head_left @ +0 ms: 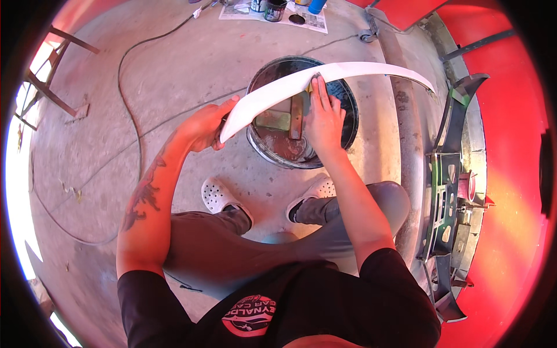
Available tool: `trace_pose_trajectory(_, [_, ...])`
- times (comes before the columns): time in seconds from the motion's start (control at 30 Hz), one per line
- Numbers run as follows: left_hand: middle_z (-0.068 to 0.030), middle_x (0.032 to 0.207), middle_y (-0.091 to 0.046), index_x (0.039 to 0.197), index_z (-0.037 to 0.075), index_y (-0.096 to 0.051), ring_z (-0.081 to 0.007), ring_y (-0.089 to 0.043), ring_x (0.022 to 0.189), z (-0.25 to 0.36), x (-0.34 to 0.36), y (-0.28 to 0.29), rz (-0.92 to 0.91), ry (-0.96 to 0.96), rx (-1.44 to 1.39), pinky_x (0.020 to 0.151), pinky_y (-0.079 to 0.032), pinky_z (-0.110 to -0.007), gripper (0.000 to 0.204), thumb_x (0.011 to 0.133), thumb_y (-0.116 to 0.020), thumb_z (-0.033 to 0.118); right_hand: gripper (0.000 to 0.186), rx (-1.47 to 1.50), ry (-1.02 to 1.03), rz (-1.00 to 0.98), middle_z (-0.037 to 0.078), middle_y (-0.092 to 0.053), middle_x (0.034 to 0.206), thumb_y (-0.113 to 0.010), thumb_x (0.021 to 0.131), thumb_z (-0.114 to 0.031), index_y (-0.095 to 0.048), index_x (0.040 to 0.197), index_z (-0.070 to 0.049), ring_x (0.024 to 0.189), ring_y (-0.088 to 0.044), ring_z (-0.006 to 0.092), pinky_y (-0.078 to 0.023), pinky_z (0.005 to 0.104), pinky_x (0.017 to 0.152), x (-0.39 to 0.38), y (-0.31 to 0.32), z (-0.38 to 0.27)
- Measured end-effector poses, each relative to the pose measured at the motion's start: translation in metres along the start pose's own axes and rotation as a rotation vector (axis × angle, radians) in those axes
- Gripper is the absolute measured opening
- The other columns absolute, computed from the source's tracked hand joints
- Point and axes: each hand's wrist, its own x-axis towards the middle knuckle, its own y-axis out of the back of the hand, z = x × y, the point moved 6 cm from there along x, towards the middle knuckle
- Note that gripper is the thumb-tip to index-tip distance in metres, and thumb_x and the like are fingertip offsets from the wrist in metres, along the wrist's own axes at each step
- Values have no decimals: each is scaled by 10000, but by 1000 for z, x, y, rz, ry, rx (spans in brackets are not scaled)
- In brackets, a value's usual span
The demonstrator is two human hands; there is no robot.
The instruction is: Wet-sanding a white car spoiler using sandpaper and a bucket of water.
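A long, curved white panel spans a round dark tub on the floor, held up above it. My left hand grips the panel's left end, fingers wrapped round it. Near the middle, my right hand presses closed fingertips on the panel's near edge, holding a small dark-and-yellow piece, perhaps an abrasive sheet, mostly hidden. Inside the tub lie a greenish block and a brown block in murky water.
Cans stand on newspaper ahead. A cable crosses the concrete floor. Dark molded parts line the red wall at right. Metal legs stand at left. My shoes are below the panel.
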Motion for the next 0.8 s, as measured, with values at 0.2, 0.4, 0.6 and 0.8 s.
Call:
trace_pose_trajectory(0.2, [-35,596,-536,935,27,-654,-154,-477,418,2,-12,-1,13,35,15,399,-401,-321,635,997,-469,631,680,73,291,-25,-5,-460,1545,-609,791,-64,-505,1457,-145,1074,-547,267,-425,406,844,-27,6,-74])
trace_pose_trajectory(0.4, [-46,628,-545,991,6,-655,-155,-489,443,7,-5,-4,-30,-2,53,400,-408,-318,660,1002,-449,634,713,-27,-144,0,-22,-436,1558,-620,784,-45,-475,1473,-157,1081,-548,274,-430,417,879,14,-7,63])
trace_pose_trajectory(0.6, [-23,668,-548,1103,29,-657,-128,-479,477,1,-13,-4,-36,51,64,397,-392,-297,634,1026,-408,607,624,34,18,-18,-16,-517,1478,-641,760,-68,-576,1376,-138,1027,-570,239,-431,405,841,5,7,4])
trace_pose_trajectory(0.8, [-51,633,-544,1019,0,-663,-159,-497,441,2,-4,-5,-39,1,58,406,-411,-318,662,1008,-446,625,621,-151,-74,-19,-52,-556,1437,-620,767,-50,-575,1376,-163,1021,-563,240,-413,406,871,29,12,66])
